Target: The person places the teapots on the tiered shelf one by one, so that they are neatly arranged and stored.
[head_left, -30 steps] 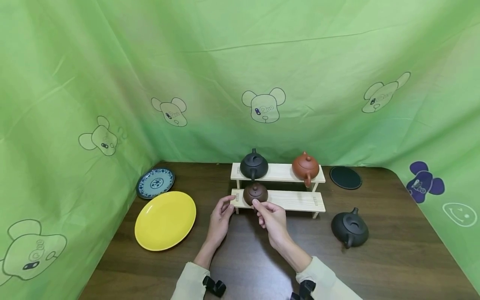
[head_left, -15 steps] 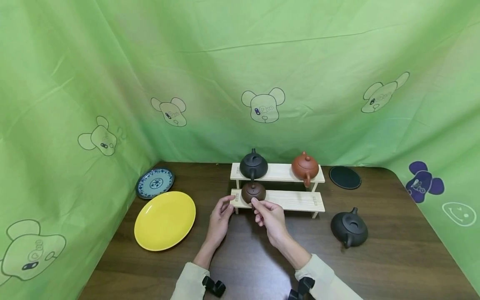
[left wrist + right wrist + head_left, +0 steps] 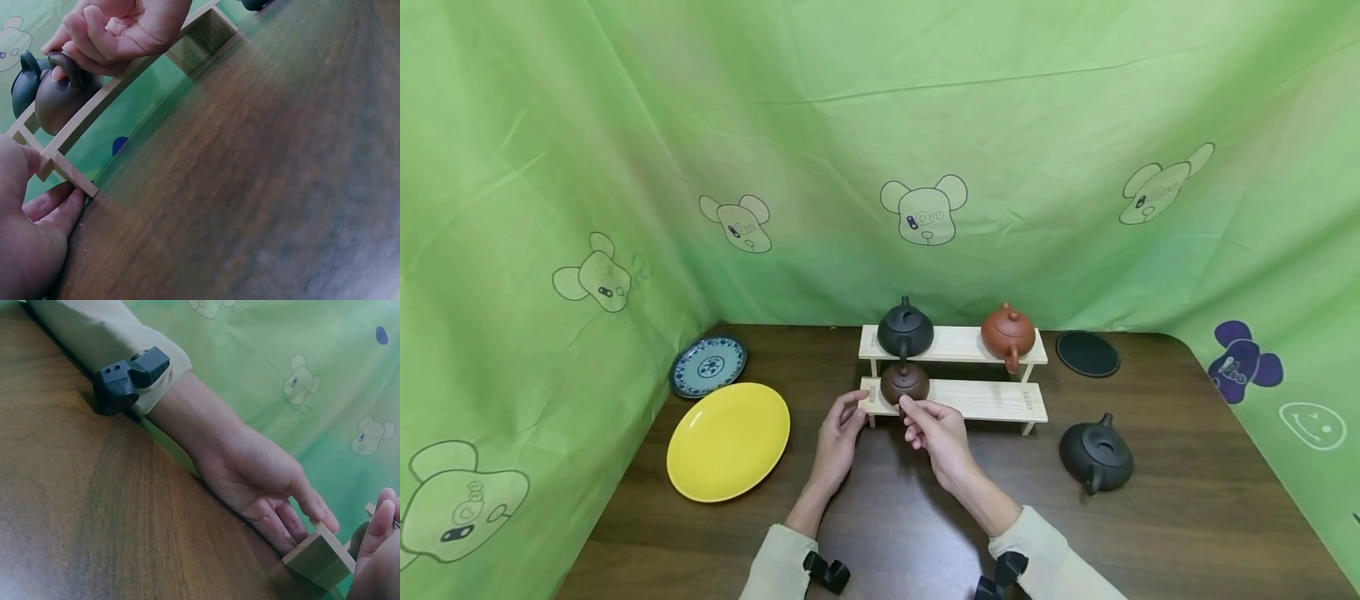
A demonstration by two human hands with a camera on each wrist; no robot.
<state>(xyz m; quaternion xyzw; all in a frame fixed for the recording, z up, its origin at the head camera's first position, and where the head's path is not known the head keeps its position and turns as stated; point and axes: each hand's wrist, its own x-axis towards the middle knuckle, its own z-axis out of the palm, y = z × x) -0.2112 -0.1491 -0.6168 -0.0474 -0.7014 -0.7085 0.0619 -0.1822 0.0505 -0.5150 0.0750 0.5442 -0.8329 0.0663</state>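
Observation:
A small dark brown teapot [image 3: 904,380] sits near the left end of the lower plank of a pale wooden two-tier stand [image 3: 985,402]. My right hand [image 3: 942,437] pinches its handle between thumb and forefinger, the other fingers curled, as the left wrist view also shows on the teapot [image 3: 53,106]. My left hand [image 3: 837,442] grips the left end of the lower plank, its thumb by the top edge and fingers beside the short leg. On the upper plank stand a black teapot [image 3: 906,331], just behind the brown one, and a reddish-brown teapot [image 3: 1007,332] at the right.
Another black teapot [image 3: 1096,454] stands on the table to the right. A dark round coaster [image 3: 1087,354] lies behind it. At the left lie a yellow plate [image 3: 728,442] and a blue patterned plate [image 3: 709,367]. Green cloth [image 3: 820,125] hangs around the brown table [image 3: 895,517].
The brown teapot has shifted slightly left along the lower plank, my right hand moving with it on the handle. My left hand stays at the plank's end.

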